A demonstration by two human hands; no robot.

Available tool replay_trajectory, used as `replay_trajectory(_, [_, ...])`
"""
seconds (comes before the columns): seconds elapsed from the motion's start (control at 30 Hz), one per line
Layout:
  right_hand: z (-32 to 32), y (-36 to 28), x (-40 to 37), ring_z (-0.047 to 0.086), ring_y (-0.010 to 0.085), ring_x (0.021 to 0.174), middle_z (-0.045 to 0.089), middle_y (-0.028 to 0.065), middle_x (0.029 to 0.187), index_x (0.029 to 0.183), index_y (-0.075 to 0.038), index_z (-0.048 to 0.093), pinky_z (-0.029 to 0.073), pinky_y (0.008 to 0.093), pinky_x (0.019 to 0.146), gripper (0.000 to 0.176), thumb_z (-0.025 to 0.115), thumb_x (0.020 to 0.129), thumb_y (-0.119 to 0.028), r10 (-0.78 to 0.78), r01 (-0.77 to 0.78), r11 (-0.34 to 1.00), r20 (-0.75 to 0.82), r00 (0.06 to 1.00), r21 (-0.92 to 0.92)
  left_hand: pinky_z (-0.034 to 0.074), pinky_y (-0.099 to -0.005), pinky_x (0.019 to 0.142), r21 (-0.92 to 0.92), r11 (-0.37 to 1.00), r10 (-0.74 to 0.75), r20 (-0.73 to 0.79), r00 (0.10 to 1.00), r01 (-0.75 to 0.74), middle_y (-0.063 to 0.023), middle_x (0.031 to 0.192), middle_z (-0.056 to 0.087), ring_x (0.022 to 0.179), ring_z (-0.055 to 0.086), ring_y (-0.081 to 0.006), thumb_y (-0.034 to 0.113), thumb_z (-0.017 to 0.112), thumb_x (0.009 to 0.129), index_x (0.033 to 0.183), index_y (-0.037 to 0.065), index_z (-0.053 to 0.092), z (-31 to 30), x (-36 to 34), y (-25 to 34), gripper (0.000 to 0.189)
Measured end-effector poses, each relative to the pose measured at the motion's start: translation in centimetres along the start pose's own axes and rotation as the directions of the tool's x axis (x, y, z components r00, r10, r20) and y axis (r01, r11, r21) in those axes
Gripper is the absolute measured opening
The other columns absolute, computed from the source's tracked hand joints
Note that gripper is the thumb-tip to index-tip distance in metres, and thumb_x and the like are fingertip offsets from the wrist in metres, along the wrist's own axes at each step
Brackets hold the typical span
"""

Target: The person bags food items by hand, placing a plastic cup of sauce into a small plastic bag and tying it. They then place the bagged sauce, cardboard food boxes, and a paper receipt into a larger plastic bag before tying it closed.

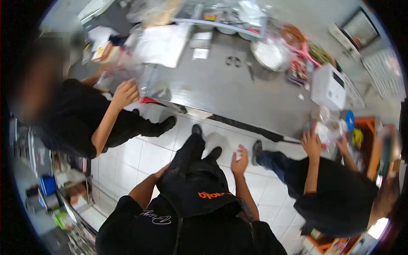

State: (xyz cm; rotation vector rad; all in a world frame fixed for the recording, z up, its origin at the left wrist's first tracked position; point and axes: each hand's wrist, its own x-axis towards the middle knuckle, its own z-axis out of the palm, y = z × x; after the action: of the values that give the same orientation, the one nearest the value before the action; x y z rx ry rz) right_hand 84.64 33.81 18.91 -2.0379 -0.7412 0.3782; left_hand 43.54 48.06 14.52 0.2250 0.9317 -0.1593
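Note:
My right hand hangs in the air over the tiled floor, to the right of my black apron. Its fingers are stretched out and nothing is in it. At my left hip, my left hand rests by my dark trousers, its fingers hidden from view. Both hands are apart from the steel table, which stands in front of me. On that table lie a small dark pair of rings and a thin dark tool.
A person at the left handles clear plastic. At the right another person has both hands on a plastic bag. A white bowl, a white device and a tray are on the table. Shelves line the left.

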Motion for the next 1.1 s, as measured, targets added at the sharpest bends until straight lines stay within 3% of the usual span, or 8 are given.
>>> replay_trajectory(0.13, [0.7, -6.0, 9.0, 0.059, 0.0388, 0.117, 0.064, 0.0203, 0.125, 0.126, 0.0, 0.06, 0.043, 0.0478, 0.103, 0.041, 0.064, 0.086, -0.005, -0.361, 0.343, 0.924, -0.089, 0.928, -0.168, 0.045, -0.0421, 0.111, -0.275, 0.943, -0.232, -0.148, 0.961, 0.185, -0.0113, 0.14, 0.063, 0.126, 0.061, -0.0271, 0.066, 0.05, 0.098, 0.145, 0.007, 0.055, 3.4, -5.3, -0.3, 0.076])
replay_trajectory(0.3, [5.1, -8.9, 20.2, 0.058, 0.0397, 0.12, 0.064, 0.0191, 0.126, 0.121, -0.001, 0.062, 0.041, 0.0489, 0.105, 0.034, 0.059, 0.088, -0.005, -0.569, 0.561, 0.794, 0.041, 0.822, -0.236, 0.046, -0.0422, 0.109, -0.365, 0.928, -0.122, -0.103, 0.987, 0.077, -0.0116, 0.138, 0.064, 0.124, 0.062, -0.0272, 0.063, 0.05, 0.099, 0.143, 0.006, 0.057, 5.6, -2.9, 4.7, 0.072])
replay_trajectory(0.63, [8.4, -12.1, 28.4, 0.05, 0.038, 0.13, 0.054, 0.015, 0.141, 0.127, -0.005, 0.062, 0.038, 0.0477, 0.109, 0.039, 0.064, 0.09, -0.016, -0.492, 0.487, 0.748, 0.115, 0.863, -0.452, 0.048, -0.0423, 0.106, -0.112, 0.976, 0.161, -0.205, 0.965, -0.186, -0.0122, 0.134, 0.066, 0.121, 0.063, -0.0272, 0.057, 0.049, 0.102, 0.139, 0.004, 0.06, 4.5, -1.2, 15.1, 0.066])
replay_trajectory(0.7, [8.6, -12.5, 28.2, 0.05, 0.0382, 0.13, 0.054, 0.0153, 0.14, 0.127, -0.005, 0.062, 0.038, 0.0482, 0.11, 0.039, 0.064, 0.09, -0.016, -0.481, 0.462, 0.756, 0.084, 0.873, -0.464, 0.051, -0.0427, 0.1, 0.291, 0.949, 0.234, -0.401, 0.886, -0.118, -0.0179, 0.131, 0.067, 0.118, 0.066, -0.0307, 0.046, 0.055, 0.1, 0.131, 0.002, 0.065, 1.9, 1.4, 17.1, 0.055])
replay_trajectory(0.77, [8.7, -12.7, 27.9, 0.049, 0.039, 0.131, 0.053, 0.0164, 0.14, 0.127, -0.005, 0.061, 0.038, 0.0493, 0.11, 0.04, 0.065, 0.089, -0.017, -0.451, 0.432, 0.771, 0.077, 0.889, -0.469, 0.053, -0.0385, 0.093, 0.803, 0.596, 0.608, -0.472, 0.639, 0.026, -0.0168, 0.119, 0.073, 0.108, 0.069, -0.0262, 0.038, 0.057, 0.1, 0.123, 0.002, 0.069, 1.6, 2.5, 20.7, 0.044])
replay_trajectory(0.83, [8.5, -12.9, 28.2, 0.047, 0.0407, 0.132, 0.052, 0.0183, 0.14, 0.126, -0.003, 0.061, 0.038, 0.051, 0.11, 0.041, 0.065, 0.088, -0.018, -0.417, 0.407, 0.786, 0.086, 0.905, -0.466, 0.055, -0.0407, 0.09, 0.845, 0.513, 0.775, -0.382, 0.504, -0.148, -0.0245, 0.115, 0.071, 0.106, 0.069, -0.0372, 0.033, 0.064, 0.094, 0.111, 0.003, 0.073, 8.9, -1.6, 26.8, 0.036])
replay_trajectory(0.97, [8.3, -12.7, 28.5, 0.047, 0.0413, 0.133, 0.053, 0.0185, 0.139, 0.125, -0.004, 0.06, 0.037, 0.052, 0.112, 0.042, 0.067, 0.086, -0.018, -0.398, 0.388, 0.792, 0.083, 0.913, -0.471, 0.055, -0.0426, 0.088, 0.938, 0.334, 0.85, -0.258, 0.459, -0.092, -0.0201, 0.103, 0.074, 0.097, 0.07, -0.0356, 0.03, 0.068, 0.09, 0.105, 0.003, 0.074, 18.0, -3.7, 34.6, 0.032])
replay_trajectory(1.1, [9.3, -12.2, 28.9, 0.047, 0.0414, 0.133, 0.054, 0.0189, 0.138, 0.126, -0.005, 0.061, 0.035, 0.0528, 0.113, 0.046, 0.068, 0.083, -0.019, -0.396, 0.398, 0.798, 0.104, 0.912, -0.452, 0.052, -0.0432, 0.094, 0.958, 0.07, 0.994, -0.043, 0.104, -0.278, -0.0184, 0.111, 0.071, 0.105, 0.066, -0.0369, 0.022, 0.071, 0.087, 0.115, 0.003, 0.069, 18.9, -0.4, 38.3, 0.034])
